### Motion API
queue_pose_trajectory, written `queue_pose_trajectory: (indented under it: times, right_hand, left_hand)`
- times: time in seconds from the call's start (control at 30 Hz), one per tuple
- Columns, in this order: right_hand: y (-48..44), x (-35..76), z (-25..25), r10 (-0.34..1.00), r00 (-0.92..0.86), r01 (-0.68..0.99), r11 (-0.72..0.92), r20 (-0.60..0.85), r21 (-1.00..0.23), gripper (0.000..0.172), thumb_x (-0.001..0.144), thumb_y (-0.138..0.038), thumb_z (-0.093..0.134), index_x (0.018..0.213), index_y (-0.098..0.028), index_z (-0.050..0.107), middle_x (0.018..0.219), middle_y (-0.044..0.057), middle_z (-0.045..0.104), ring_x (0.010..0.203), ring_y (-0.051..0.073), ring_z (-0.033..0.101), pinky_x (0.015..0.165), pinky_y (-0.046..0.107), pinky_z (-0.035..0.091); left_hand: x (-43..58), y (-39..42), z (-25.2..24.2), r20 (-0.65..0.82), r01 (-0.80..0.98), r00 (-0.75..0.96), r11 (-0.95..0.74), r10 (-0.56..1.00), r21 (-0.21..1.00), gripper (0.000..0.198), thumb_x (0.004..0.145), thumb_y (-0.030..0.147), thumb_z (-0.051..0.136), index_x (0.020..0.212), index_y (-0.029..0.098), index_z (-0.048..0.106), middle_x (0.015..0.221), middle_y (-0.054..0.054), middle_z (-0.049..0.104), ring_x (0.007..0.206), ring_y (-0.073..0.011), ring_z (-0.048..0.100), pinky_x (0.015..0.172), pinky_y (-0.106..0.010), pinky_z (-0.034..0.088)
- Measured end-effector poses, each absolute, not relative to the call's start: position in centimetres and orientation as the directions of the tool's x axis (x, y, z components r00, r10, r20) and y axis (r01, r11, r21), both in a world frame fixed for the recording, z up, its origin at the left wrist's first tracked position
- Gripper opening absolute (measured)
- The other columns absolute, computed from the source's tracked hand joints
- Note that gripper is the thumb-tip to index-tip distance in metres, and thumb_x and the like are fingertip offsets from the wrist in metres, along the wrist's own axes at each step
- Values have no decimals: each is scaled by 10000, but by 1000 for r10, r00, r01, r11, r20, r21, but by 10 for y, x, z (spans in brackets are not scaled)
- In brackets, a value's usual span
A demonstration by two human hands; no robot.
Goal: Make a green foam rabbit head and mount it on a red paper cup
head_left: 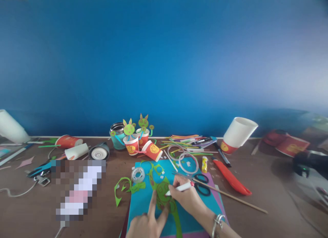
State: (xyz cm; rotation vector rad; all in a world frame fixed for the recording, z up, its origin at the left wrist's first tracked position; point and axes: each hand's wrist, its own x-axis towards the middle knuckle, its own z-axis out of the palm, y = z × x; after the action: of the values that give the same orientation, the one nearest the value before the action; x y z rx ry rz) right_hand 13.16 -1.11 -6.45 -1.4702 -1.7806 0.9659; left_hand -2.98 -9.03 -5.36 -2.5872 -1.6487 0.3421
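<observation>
Near the front edge of view, on a blue sheet of paper (139, 202) laid over the brown wooden worktop (102, 214), lies a green paper cut-out (163, 194) with a rounded face, a pointed ear and dark reddish outlines. The left hand (145, 226) holds nothing between its fingers; two digits stand apart and press the lower part of the cut-out against the sheet. The right hand (188, 198), with a silver bracelet (217, 224) at its wrist, grips a slim white marker (183, 187) with a red end, its tip at the face. A long green paper strip (177, 224) runs from beneath the cut-out toward the bottom of view.

Just beside the right hand, black-handled scissors (196, 187) lie under a thin wooden stick (238, 199). Farther right are a small yellow glue stick (204, 165) and a long red pouch (232, 177). To the left of the cut-out sit a clear roll of tape (142, 177) and curved green paper scraps (118, 197).

Toward the blue wall (164, 60), two red-and-white paper cups (131, 145) carry green animal faces (129, 129), close to a teal metal jar (117, 142).
</observation>
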Motion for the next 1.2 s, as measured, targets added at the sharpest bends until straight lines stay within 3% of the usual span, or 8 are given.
queue_pose_trajectory:
  times: [0.3, 1.0, 1.2]
  right_hand:
    - [-12, 131, -63, 980, -197, 483, 102, 5, -869, 215, 721, -235, 521, 549, -202, 397, 484, -44, 494, 483, 101, 425, 465, 203, 320]
    - [-14, 129, -61, 976, -215, 496, 86, -26, -864, 220, 717, -246, 549, 555, -195, 409, 478, -57, 437, 464, 85, 367, 426, 194, 272]
    - [-10, 131, -59, 983, -186, 372, 68, -2, -926, 249, 771, -299, 533, 570, -201, 424, 479, -20, 562, 472, 105, 444, 477, 215, 334]
  left_hand:
    - [-28, -90, -51, -159, 881, 414, -439, 896, -178, 528, 858, 163, 420, 1330, 389, 345, 1346, -211, 411, 500, -178, 661, 447, -296, 549]
    - [-33, -89, -60, -141, 871, 443, -462, 886, -166, 544, 862, 170, 416, 1345, 395, 305, 1348, -215, 409, 485, -175, 657, 425, -281, 545]
    - [-30, -90, -57, -133, 889, 411, -429, 902, -162, 487, 870, 209, 440, 1312, 402, 373, 1334, -218, 424, 493, -182, 661, 432, -291, 545]
